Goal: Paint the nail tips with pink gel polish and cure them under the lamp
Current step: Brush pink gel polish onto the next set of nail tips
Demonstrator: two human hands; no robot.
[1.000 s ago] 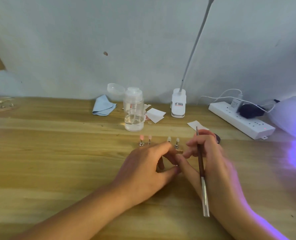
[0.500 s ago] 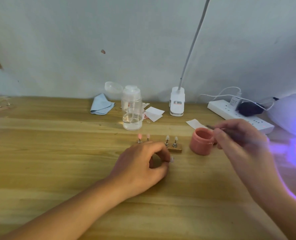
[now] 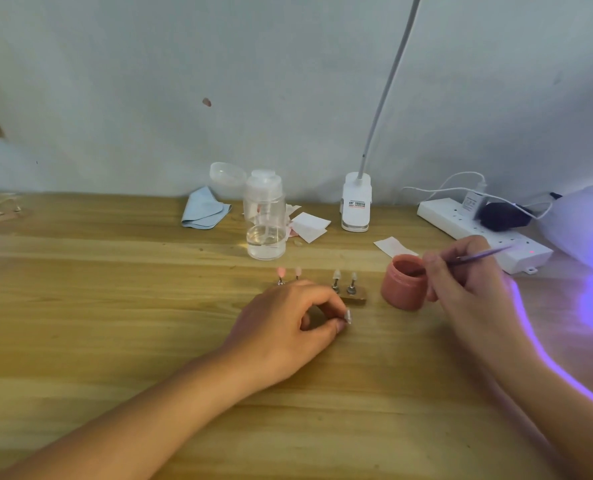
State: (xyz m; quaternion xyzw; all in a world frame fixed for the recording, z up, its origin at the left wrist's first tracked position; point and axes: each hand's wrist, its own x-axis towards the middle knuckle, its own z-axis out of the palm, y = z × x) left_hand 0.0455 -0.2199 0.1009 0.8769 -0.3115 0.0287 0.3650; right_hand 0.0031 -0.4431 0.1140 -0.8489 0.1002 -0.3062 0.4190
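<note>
Tabletop [image 3: 115, 306]: left hand [image 3: 288, 327] pinches nail tip [image 3: 349, 315], right hand [image 3: 461, 282] grips brush [image 3: 478, 255] at jar [image 3: 404, 289].

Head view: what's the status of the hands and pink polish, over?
Right hand holds brush at pink gel jar. Left hand pinches nail tip. Nothing in the way.

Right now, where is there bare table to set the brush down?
The light wooden table is bare left of the left hand, out to the folded blue cloth, and nearer, between it and the right hand. Crowded: the round pink gel jar, wooden nail-tip stand, clear plastic pump bottle and white power strip.
</note>
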